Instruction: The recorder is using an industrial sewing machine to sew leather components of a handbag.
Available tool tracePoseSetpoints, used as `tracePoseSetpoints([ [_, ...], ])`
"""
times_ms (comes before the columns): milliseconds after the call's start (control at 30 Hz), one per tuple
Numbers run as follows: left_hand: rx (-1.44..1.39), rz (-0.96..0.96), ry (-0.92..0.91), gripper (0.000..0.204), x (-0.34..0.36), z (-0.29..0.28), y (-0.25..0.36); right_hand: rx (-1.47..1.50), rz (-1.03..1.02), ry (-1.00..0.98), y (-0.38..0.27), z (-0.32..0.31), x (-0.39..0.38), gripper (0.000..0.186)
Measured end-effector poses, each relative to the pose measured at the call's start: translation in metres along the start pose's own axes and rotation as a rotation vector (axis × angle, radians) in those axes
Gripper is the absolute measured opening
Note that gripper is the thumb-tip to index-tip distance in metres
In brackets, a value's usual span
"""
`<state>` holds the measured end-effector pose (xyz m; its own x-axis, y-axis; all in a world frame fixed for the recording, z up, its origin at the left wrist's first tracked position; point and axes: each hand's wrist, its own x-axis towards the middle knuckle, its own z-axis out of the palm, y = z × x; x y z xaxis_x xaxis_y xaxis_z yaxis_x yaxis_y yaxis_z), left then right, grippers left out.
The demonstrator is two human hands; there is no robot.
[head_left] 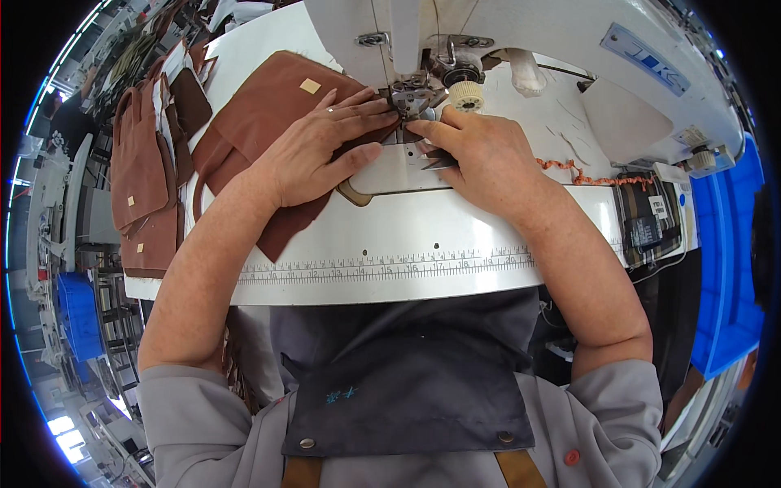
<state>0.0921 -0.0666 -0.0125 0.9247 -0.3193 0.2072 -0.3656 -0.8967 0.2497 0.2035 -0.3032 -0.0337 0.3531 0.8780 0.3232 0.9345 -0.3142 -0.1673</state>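
Note:
My left hand (329, 146) lies flat, fingers stretched out, on a reddish-brown fabric piece (264, 106) with a small cream label (310, 85). Its fingertips reach the fabric's edge, close to the presser foot of a white sewing machine (561, 41). Just right of the needle, my right hand (492, 159) is closed around thread snips (439, 161), their pointed dark blades sticking out below the fingers. The index finger and thumb of that hand come up to the needle area; what they touch there is too small to make out.
Stacked brown fabric pieces (142, 171) hang at the table's left edge. A printed ruler (390, 267) runs along the front of the white table. Orange cord (582, 175), loose thread and a dark plaid pouch (647, 215) lie at right, beside a blue bin (724, 260).

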Motion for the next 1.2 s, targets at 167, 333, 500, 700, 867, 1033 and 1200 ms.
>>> tracePoseSetpoints([
  [167, 0.009, -0.237, 0.003, 0.054, -0.008, 0.011, 0.042, 0.0, 0.012, 0.053, 0.0, 0.001, -0.001, 0.045],
  [333, 0.322, -0.228, 0.017, 0.063, -0.004, 0.023, 0.06, -0.004, 0.004, 0.067, 0.0, -0.001, -0.004, 0.044],
  [500, 0.121, -0.243, 0.155, 0.063, -0.012, 0.026, 0.053, -0.002, -0.002, 0.066, 0.001, 0.001, -0.003, 0.045],
  [700, 0.082, -0.155, 0.125, 0.061, -0.013, 0.021, 0.042, -0.002, -0.011, 0.047, -0.001, 0.002, -0.003, 0.048],
  [867, 0.087, -0.138, 0.118, 0.063, -0.013, 0.022, 0.039, -0.01, 0.0, 0.022, -0.003, 0.002, -0.002, 0.053],
  [1033, -0.056, -0.141, 0.146, 0.063, -0.013, 0.025, 0.037, -0.031, 0.0, 0.021, -0.004, 0.001, -0.001, 0.052],
  [1200, -0.025, -0.112, 0.148, 0.061, -0.01, 0.027, 0.031, -0.038, 0.006, 0.016, -0.003, 0.002, -0.001, 0.049],
])
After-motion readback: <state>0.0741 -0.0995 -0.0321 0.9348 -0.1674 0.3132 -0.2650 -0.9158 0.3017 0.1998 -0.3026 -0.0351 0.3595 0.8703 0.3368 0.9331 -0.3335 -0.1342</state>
